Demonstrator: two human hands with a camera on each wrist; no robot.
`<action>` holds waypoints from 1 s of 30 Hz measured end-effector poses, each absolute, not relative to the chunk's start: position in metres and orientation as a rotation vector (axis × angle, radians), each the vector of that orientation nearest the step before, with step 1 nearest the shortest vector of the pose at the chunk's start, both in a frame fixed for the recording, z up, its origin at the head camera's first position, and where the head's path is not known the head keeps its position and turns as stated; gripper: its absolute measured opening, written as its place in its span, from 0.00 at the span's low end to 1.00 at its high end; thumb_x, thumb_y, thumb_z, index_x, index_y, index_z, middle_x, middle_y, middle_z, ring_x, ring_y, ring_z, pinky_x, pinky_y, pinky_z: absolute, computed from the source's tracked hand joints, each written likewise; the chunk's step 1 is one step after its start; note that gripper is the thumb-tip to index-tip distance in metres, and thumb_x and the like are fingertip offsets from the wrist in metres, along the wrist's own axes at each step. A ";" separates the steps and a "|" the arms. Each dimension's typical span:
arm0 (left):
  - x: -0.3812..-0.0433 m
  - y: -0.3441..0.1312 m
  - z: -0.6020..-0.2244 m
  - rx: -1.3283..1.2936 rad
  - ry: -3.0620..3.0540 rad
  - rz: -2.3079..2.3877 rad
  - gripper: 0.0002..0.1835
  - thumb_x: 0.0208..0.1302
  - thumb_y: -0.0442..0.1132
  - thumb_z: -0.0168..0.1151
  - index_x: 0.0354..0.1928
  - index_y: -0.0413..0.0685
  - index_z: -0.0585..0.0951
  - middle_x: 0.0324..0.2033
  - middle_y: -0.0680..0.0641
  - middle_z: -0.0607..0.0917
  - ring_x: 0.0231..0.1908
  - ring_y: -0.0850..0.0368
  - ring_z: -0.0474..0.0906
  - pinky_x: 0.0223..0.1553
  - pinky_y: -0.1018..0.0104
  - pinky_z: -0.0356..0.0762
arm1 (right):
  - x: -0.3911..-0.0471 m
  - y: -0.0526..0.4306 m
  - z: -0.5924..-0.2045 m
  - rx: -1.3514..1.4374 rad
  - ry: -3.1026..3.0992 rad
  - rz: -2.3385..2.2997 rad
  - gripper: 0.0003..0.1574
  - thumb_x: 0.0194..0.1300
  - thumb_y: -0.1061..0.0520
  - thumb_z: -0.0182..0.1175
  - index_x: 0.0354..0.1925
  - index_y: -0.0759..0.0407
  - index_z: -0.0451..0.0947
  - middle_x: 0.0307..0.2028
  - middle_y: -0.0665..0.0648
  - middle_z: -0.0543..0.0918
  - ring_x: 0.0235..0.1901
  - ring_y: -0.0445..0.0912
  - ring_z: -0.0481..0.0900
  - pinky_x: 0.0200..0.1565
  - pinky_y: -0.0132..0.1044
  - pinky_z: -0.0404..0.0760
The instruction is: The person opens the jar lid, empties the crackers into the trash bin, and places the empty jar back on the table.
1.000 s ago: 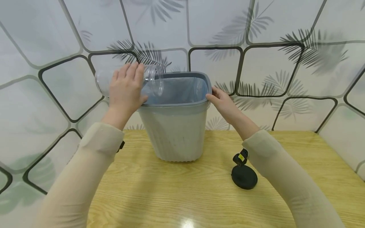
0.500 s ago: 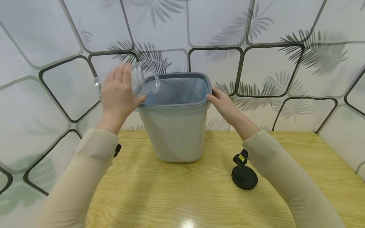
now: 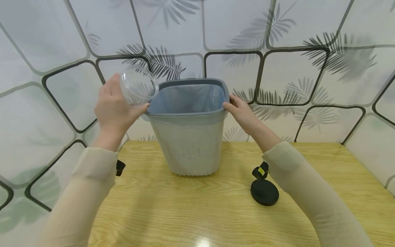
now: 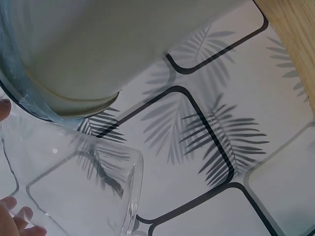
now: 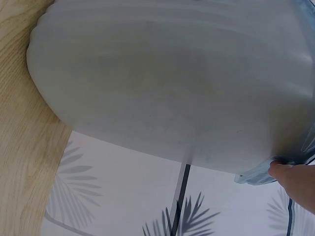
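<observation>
My left hand (image 3: 112, 103) grips a clear plastic jar (image 3: 139, 85) at the left rim of the trash can, its round mouth turned toward me and the can. In the left wrist view the see-through jar (image 4: 88, 172) shows the wall pattern behind it, with fingertips curled round its side. The grey trash can (image 3: 189, 144) stands upright, lined with a thin bluish bag (image 3: 191, 97) folded over its rim. My right hand (image 3: 242, 111) grips the can's right rim, thumb in front. In the right wrist view a finger (image 5: 290, 179) presses the bag's folded edge (image 5: 258, 174).
A black round stand (image 3: 264, 192) with a small clamp sits on the wooden table (image 3: 185, 212), by the right forearm. Right behind the table rises a wall (image 3: 234, 27) with a leaf and line pattern. A black wrist mount (image 3: 120, 168) shows under the left cuff.
My left hand has drawn the jar leftward from over the can's opening and turned its mouth from facing right to facing me. The right hand and the can stay put.
</observation>
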State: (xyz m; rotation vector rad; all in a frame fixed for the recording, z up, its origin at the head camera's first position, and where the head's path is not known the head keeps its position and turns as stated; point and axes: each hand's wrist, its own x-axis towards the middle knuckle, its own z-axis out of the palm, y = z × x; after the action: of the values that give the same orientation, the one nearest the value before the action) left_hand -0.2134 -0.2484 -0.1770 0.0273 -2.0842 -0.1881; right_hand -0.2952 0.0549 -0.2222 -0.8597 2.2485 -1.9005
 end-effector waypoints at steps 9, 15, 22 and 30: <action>-0.200 -0.259 -0.187 0.139 -2.111 -0.397 0.49 0.23 0.60 0.63 0.54 0.53 0.57 0.47 0.50 0.66 0.46 0.56 0.61 0.37 0.53 0.64 | -0.295 0.056 -0.221 -0.846 2.252 -1.895 0.37 0.58 0.51 0.42 0.58 0.62 0.37 0.57 0.59 0.46 0.55 0.46 0.45 0.52 0.37 0.48; -0.190 -0.267 -0.199 0.184 -2.144 -0.521 0.48 0.24 0.59 0.64 0.53 0.51 0.58 0.45 0.49 0.67 0.44 0.54 0.63 0.39 0.57 0.63 | -0.294 0.055 -0.221 -0.839 2.242 -1.896 0.36 0.58 0.51 0.42 0.58 0.61 0.37 0.57 0.59 0.46 0.55 0.45 0.45 0.53 0.37 0.48; -0.177 -0.277 -0.226 0.213 -2.158 -0.570 0.43 0.24 0.56 0.65 0.46 0.41 0.63 0.38 0.42 0.69 0.37 0.46 0.66 0.35 0.54 0.62 | -0.295 0.054 -0.222 -0.853 2.227 -1.906 0.36 0.58 0.51 0.42 0.58 0.61 0.38 0.57 0.59 0.46 0.55 0.44 0.46 0.53 0.37 0.48; -0.168 -0.284 -0.258 0.195 -2.201 -0.665 0.45 0.24 0.54 0.67 0.47 0.37 0.62 0.39 0.40 0.69 0.39 0.45 0.64 0.38 0.55 0.61 | -0.295 0.055 -0.221 -0.803 2.254 -1.890 0.37 0.58 0.50 0.42 0.58 0.60 0.37 0.57 0.57 0.46 0.55 0.43 0.45 0.53 0.36 0.48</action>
State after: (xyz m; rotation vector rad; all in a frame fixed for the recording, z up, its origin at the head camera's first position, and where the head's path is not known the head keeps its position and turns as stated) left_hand -0.1679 -0.2838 -0.2578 0.1946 -2.2006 -0.6649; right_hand -0.2950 0.0552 -0.2214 -0.8028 2.2542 -1.8899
